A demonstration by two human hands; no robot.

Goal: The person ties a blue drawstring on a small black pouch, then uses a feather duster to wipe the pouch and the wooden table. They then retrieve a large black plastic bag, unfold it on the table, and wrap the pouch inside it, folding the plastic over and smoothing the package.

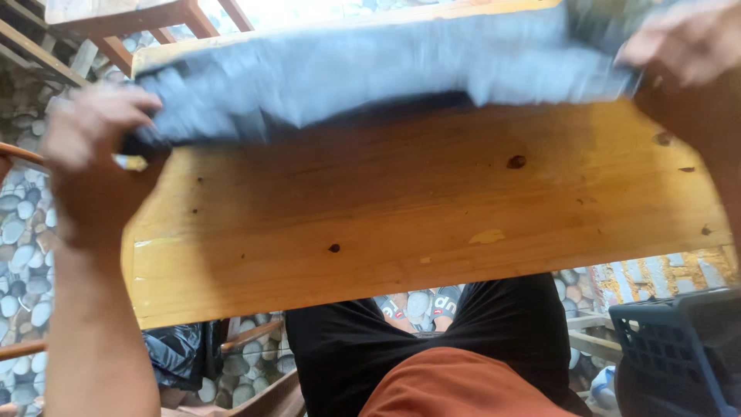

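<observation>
Head view: left hand [96, 158] and right hand [683, 42] each apparently pinch the blurred grey cloth [370, 73] along the wooden table's [432, 224] far edge.

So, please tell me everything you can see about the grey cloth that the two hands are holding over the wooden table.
The grey cloth is soft fabric, light grey with a darker underside edge, blurred by motion. It is stretched wide across the far part of the wooden table, the lower edge seemingly lifted. The left hand grips its left end, the right hand its right end. Its kind cannot be told.
</observation>
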